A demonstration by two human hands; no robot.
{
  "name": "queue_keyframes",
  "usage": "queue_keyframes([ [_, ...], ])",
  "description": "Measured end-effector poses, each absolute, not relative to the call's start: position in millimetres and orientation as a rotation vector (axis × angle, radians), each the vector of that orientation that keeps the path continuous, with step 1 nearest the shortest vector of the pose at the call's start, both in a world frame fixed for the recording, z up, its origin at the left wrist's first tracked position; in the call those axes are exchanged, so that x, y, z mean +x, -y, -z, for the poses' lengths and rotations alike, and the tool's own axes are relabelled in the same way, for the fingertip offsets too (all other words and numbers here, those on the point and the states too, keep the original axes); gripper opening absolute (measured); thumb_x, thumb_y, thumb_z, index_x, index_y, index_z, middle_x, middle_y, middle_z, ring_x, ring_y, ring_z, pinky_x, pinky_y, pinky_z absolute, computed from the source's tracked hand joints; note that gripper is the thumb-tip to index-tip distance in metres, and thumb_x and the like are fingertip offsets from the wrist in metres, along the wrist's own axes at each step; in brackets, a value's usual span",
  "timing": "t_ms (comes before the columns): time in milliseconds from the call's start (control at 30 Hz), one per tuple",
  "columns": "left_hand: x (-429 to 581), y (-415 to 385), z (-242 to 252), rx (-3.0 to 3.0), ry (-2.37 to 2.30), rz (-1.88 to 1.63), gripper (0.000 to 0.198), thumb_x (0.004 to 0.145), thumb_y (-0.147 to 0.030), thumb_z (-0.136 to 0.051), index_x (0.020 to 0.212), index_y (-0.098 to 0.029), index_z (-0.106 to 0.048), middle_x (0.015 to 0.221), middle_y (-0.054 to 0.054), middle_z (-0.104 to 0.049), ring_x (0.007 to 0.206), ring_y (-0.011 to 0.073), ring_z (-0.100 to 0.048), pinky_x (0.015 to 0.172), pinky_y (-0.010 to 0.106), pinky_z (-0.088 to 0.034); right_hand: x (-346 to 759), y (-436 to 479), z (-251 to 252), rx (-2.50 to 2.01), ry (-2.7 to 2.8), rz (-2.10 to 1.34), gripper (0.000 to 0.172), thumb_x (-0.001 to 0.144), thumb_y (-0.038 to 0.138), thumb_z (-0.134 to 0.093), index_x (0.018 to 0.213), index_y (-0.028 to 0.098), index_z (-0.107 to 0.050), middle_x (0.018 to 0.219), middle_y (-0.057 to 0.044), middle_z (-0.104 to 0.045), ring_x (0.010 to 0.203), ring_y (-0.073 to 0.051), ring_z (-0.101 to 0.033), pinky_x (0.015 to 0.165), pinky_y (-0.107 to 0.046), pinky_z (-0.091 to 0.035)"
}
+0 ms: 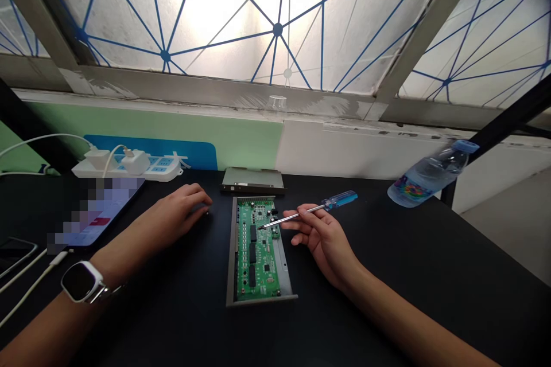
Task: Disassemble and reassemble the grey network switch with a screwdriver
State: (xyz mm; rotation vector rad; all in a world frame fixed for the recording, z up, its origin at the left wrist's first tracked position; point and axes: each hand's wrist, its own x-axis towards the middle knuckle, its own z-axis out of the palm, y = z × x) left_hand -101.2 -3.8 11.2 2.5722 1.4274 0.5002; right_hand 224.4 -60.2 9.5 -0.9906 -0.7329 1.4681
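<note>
My right hand (321,236) holds a screwdriver (340,199) by its metal shaft between thumb and fingers. Its clear blue handle points away to the right, and the tip reaches over a green circuit board (269,255). The board lies in a grey metal tray (231,281) in the middle of the table; whether the tip touches it I cannot tell. Left of the tray, my left hand (185,209) rests on the black tabletop, fingers loosely bent and thumb apart from them. A tiny dark speck shows by its thumb tip, too small to name. A watch (81,282) is on my left wrist.
A flat metal cover (252,179) lies behind the board. A white power strip (163,168) with plugs, a tablet-like screen (112,206) and cables lie at the left. A water bottle (424,180) leans at the right. A clear cup (276,104) stands on the windowsill.
</note>
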Motion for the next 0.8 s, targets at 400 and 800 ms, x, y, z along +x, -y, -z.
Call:
queue_keyframes([
  [400,-27,37,3,2.582,-1.269,-0.542,0.062,0.105,-0.051,-0.039,0.156,-0.015,-0.034,0.161,0.017,-0.043,0.149,0.0327,-0.040,0.121,0.054,-0.037,224,55,-10,-0.945,0.929,-1.322,0.033,0.085,0.042,-0.080,0.089,0.019,-0.057,0.080,-0.006,-0.078,0.069,-0.020,-0.077,0.053,-0.025,-0.060],
  [800,1,38,6,2.217,-1.276,-0.735,0.092,0.086,-0.068,-0.066,0.157,-0.023,-0.027,0.157,0.018,-0.045,0.140,0.0393,-0.050,0.110,0.056,-0.048,197,-6,-85,-1.060,1.890,-0.868,0.017,0.094,0.032,-0.067,0.087,0.020,-0.058,0.067,-0.002,-0.071,0.059,-0.018,-0.073,0.057,-0.030,-0.059],
])
